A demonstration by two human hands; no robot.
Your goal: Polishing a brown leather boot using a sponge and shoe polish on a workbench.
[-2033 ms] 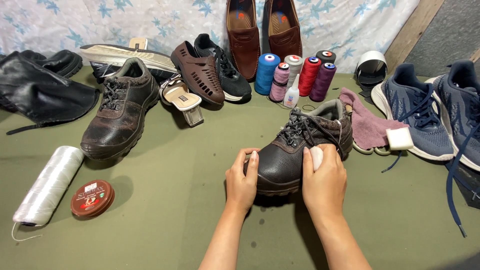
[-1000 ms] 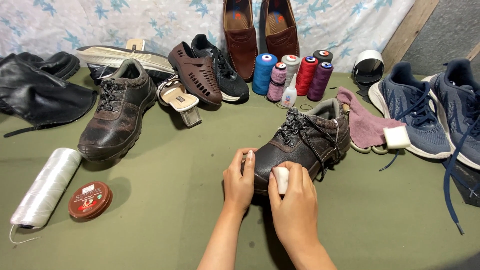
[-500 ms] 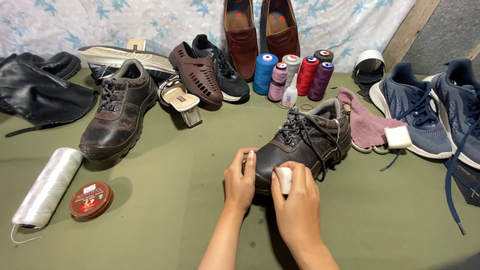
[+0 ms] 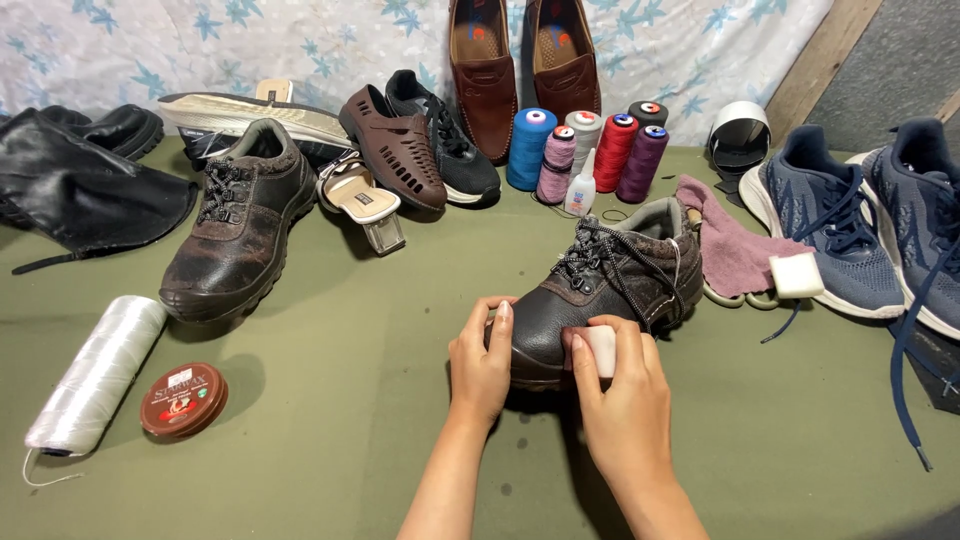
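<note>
A dark brown lace-up shoe [image 4: 610,285] lies on the green cloth-covered table [image 4: 330,400], toe pointing toward me. My left hand [image 4: 482,362] grips the toe cap from the left. My right hand [image 4: 625,400] presses a small white sponge block [image 4: 601,350] against the shoe's near side, just behind the toe. The matching brown shoe [image 4: 238,235] stands apart at the left. A round polish tin [image 4: 183,401] with a brown lid rests near the front left, beside a spool of white thread [image 4: 97,372].
Several thread cones [image 4: 585,150] stand behind the shoe with a small glue bottle [image 4: 581,188]. A pink rag [image 4: 732,250] and a white block [image 4: 797,274] lie right of it. Blue sneakers [image 4: 850,215] fill the right side; black boots [image 4: 80,185], sandals and brown loafers [image 4: 520,60] line the back.
My right hand has slid the white sponge from the shoe's heel side forward to the side near the toe. My left hand keeps its grip on the toe.
</note>
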